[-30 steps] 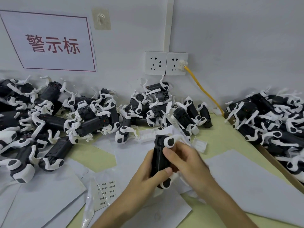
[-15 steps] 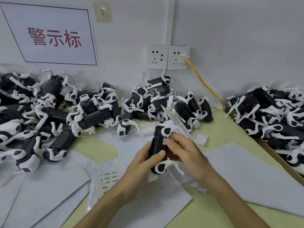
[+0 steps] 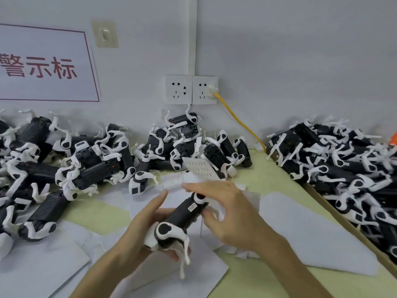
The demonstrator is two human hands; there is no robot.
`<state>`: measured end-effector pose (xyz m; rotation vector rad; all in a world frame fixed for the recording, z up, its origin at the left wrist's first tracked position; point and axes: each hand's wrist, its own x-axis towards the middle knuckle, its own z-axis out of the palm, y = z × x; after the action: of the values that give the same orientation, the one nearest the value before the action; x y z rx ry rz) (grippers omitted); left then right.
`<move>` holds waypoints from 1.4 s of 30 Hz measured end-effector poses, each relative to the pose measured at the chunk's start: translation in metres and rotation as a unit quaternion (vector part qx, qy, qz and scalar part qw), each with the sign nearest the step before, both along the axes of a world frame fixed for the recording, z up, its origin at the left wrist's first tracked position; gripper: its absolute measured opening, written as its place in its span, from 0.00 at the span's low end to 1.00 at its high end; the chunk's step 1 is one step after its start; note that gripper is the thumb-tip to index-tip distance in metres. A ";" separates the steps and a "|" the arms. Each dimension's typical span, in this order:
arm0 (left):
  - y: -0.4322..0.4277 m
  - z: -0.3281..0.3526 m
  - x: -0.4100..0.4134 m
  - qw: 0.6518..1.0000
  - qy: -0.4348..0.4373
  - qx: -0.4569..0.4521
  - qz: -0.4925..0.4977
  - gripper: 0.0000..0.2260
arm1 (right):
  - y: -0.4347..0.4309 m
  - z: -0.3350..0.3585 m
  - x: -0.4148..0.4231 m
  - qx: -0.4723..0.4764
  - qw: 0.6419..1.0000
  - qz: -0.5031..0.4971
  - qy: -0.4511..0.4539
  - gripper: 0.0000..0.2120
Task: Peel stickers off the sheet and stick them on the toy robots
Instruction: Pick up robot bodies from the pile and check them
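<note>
The left hand (image 3: 137, 233) cradles a black-and-white toy robot (image 3: 182, 218) above the table (image 3: 268, 175), its fingers curled under it. A small sticker (image 3: 192, 207) sits on the robot's body. The right hand (image 3: 232, 211) lies over its far end with fingers loosely spread, and the sticker sheet (image 3: 199, 168) stands just behind.

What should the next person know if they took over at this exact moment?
Left hand grips the toy robot by its lower end.
Right hand lies over the robot's upper end, fingers straight. Whether it holds the sticker sheet standing behind it is unclear.
Done: a small sticker sits on this robot's body.
Left: piles of robots along the wall and more in the box on the right. Which carry stickers cannot be told.
</note>
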<state>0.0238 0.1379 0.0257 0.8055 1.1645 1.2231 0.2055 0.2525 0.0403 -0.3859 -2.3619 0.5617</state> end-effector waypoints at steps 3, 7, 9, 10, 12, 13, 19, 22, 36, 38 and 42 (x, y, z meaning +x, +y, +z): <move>-0.001 0.001 -0.007 0.997 -0.069 0.001 0.027 0.41 | 0.003 0.004 0.006 -0.077 0.997 0.014 -0.024 0.22; 0.008 -0.014 -0.024 0.983 -0.103 0.030 0.148 0.35 | 0.008 0.021 0.015 -0.158 0.986 -0.028 0.035 0.16; 0.011 -0.016 -0.030 0.976 -0.113 0.048 0.181 0.29 | 0.015 0.037 0.020 -0.242 0.964 -0.045 0.106 0.16; 0.011 -0.014 -0.029 0.973 -0.121 0.050 0.192 0.26 | 0.022 0.047 0.023 -0.299 0.940 -0.050 0.153 0.17; 0.013 -0.011 -0.031 0.975 -0.141 0.041 0.165 0.23 | 0.046 0.069 0.034 -0.429 0.859 -0.046 0.277 0.16; 0.010 -0.009 -0.029 0.982 -0.140 0.041 0.118 0.26 | 0.060 0.080 0.042 -0.481 0.804 -0.025 0.349 0.14; 0.032 -0.031 -0.032 0.989 -0.118 -0.007 0.088 0.36 | 0.133 0.095 0.080 -0.575 0.589 0.003 0.569 0.21; 0.028 -0.026 -0.032 0.978 -0.141 -0.006 0.153 0.34 | 0.137 0.062 0.072 -0.590 0.619 -0.056 0.516 0.19; 0.030 -0.023 0.000 0.971 -0.035 -0.019 0.234 0.11 | 0.107 0.072 -0.016 -0.332 0.931 -0.110 0.108 0.09; 0.028 -0.028 0.001 0.973 -0.001 -0.002 0.232 0.11 | 0.117 0.063 -0.039 -0.257 0.950 -0.169 0.055 0.07; 0.025 -0.034 0.002 0.973 0.070 0.036 0.216 0.15 | 0.143 0.036 -0.066 -0.136 0.939 -0.293 -0.114 0.22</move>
<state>0.0254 0.1630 -0.0084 0.7219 1.4688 1.5921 0.1392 0.3951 0.0761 -1.2898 -2.2158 0.5719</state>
